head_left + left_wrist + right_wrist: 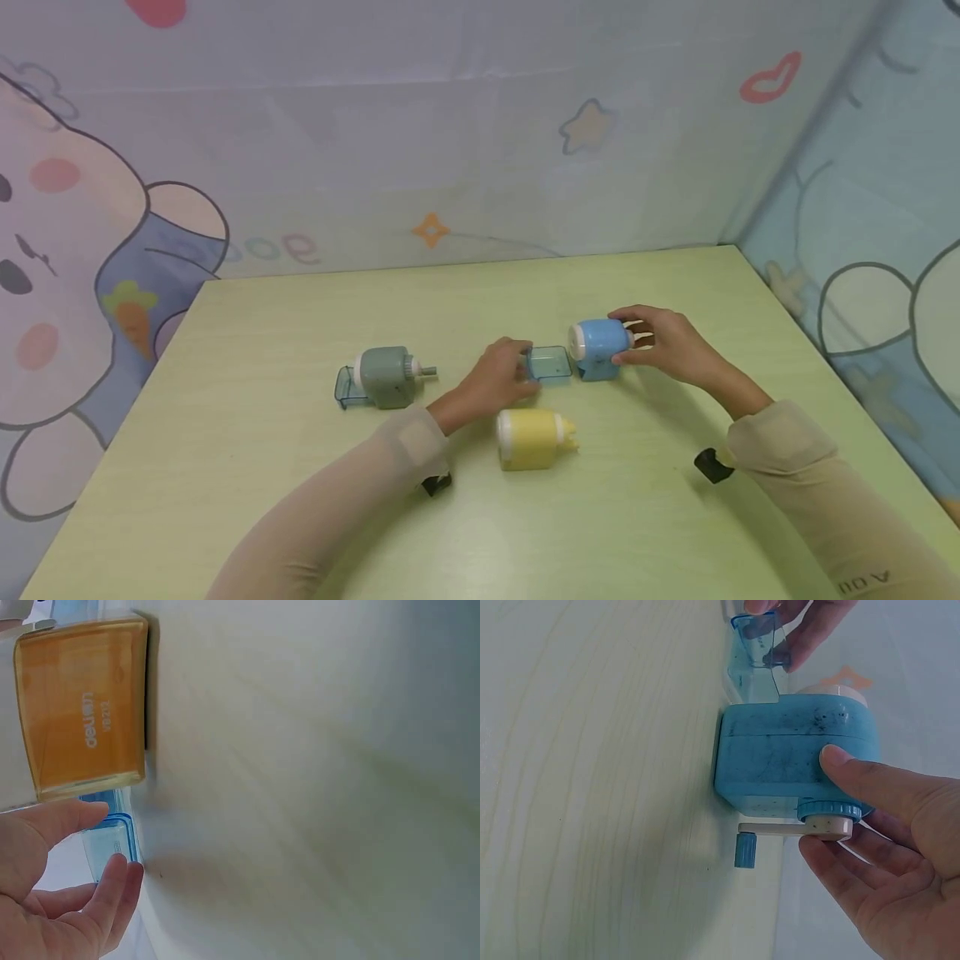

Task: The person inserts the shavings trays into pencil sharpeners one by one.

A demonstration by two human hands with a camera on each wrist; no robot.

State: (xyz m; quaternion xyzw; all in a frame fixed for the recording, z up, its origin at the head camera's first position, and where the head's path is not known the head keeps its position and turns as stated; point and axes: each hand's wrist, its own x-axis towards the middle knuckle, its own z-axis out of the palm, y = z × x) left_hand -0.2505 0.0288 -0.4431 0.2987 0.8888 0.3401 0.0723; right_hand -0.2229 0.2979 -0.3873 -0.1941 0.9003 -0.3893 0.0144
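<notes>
Leftmost, a grey-green sharpener (384,379) stands on the table (247,467), its clear tray (348,388) out. The left hand (489,381) spreads thumb and fingers astride a blue drawer (550,363), contact unclear; the yellow sharpener (527,439) sits in front. Right beside that drawer, the right hand (675,343) grips the blue sharpener (600,342), apparently to steady it.

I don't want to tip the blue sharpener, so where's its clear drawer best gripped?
Probably pinch the clear drawer by opposite sides near its outer end, coming from the left: it juts leftward from the blue sharpener, leaving that end clear of the body.
</notes>
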